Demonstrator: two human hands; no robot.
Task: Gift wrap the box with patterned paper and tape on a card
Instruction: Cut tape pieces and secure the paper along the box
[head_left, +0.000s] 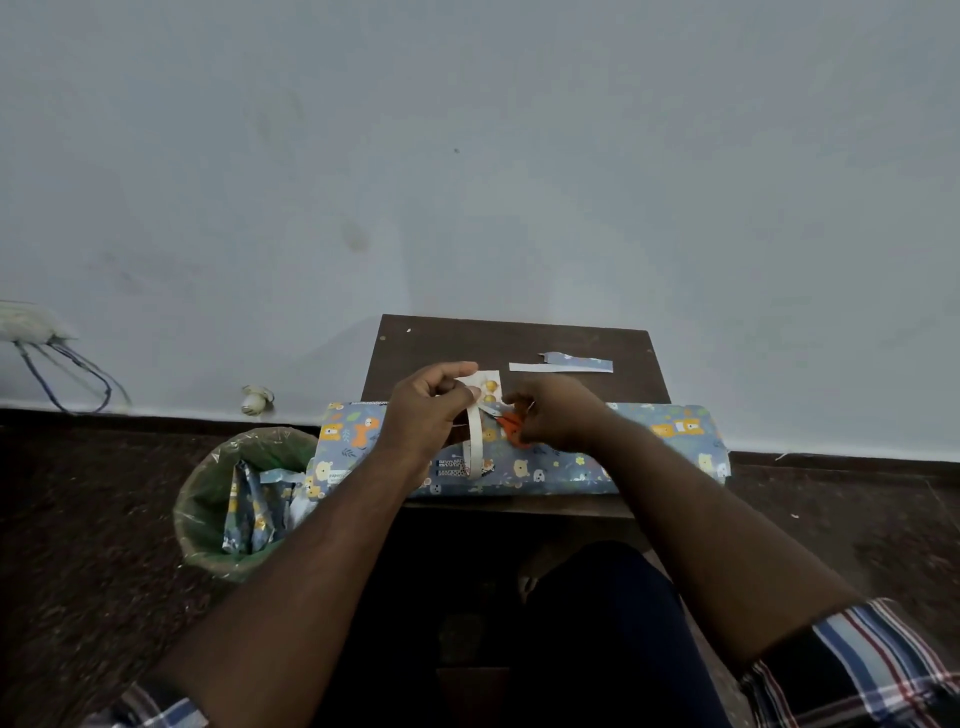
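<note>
My left hand (434, 400) pinches a small white card with yellow dots (487, 387), its long strip hanging toward me. My right hand (553, 415) grips orange-handled scissors (511, 423), blades meeting the card's right edge. Both hover above the long blue-patterned wrapped box (654, 447) lying crosswise on the dark wooden surface (452, 343).

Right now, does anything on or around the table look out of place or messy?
Only small things. A cut-off paper strip lies loose at the table's far edge, not in the bin that already holds crumpled scraps. The wrapped box overhangs the table on both sides. Nothing looks damaged.
</note>
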